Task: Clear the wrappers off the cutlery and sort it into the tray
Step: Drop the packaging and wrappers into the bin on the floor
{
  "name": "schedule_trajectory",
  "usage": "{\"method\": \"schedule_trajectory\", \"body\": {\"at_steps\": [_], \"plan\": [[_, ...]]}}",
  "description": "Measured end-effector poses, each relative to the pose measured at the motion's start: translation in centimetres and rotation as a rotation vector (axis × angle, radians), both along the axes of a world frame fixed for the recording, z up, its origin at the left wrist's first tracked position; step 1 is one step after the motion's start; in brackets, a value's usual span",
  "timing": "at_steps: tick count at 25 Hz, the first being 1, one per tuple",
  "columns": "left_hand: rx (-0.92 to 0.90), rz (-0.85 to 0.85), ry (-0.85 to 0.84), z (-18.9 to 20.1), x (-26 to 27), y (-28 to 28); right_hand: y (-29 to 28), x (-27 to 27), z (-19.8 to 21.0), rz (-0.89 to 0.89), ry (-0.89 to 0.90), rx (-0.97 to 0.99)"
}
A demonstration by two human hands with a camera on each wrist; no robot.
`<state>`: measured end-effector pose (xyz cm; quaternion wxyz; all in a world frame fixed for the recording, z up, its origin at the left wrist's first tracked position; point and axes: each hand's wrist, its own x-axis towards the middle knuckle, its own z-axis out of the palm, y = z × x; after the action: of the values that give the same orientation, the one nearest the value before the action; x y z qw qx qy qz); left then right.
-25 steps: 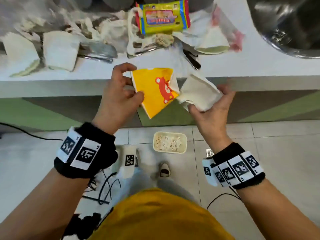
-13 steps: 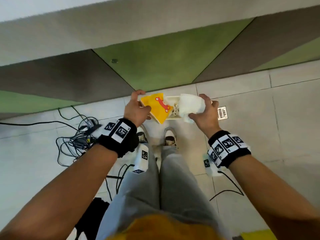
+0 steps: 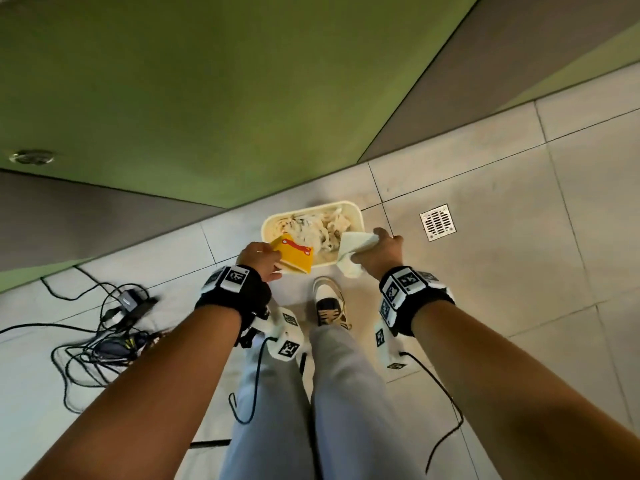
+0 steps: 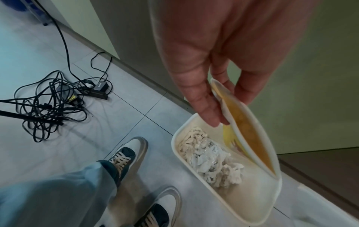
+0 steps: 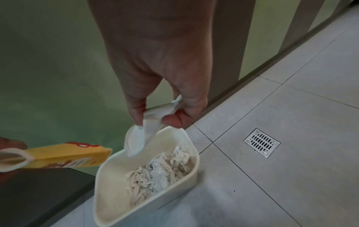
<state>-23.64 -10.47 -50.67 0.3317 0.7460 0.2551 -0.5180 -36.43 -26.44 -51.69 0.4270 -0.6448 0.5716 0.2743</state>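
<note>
Wrappers, one yellow (image 3: 293, 255), one white (image 3: 353, 251), pinched in both hands.

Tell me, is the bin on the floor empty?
No. The bin holds a heap of crumpled white wrappers, with bare bottom showing beside them.
</note>
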Motion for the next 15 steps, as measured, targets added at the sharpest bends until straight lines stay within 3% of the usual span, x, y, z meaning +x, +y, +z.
{"method": "schedule_trajectory", "body": {"at_steps": [5,9,13,15], "plan": [[0.054,-0.117,-0.074,-5.5,-0.3,-1.7,-0.4,2.6,-5.9,0.118,-0.043,-0.037],[-0.051,-0.105,0.161,-7.2,-0.4,-1.4,0.3,3.5,-8.8,0.131,0.015,0.054],[-0.048,-0.164,0.125,-6.3,-0.8,0.2,0.4,1.8,-7.3,0.323,0.021,0.098],[-0.037,-0.190,0.082,-4.4,-1.1,0.7,0.6,0.6,-5.4,0.328,-0.001,0.091]]}}
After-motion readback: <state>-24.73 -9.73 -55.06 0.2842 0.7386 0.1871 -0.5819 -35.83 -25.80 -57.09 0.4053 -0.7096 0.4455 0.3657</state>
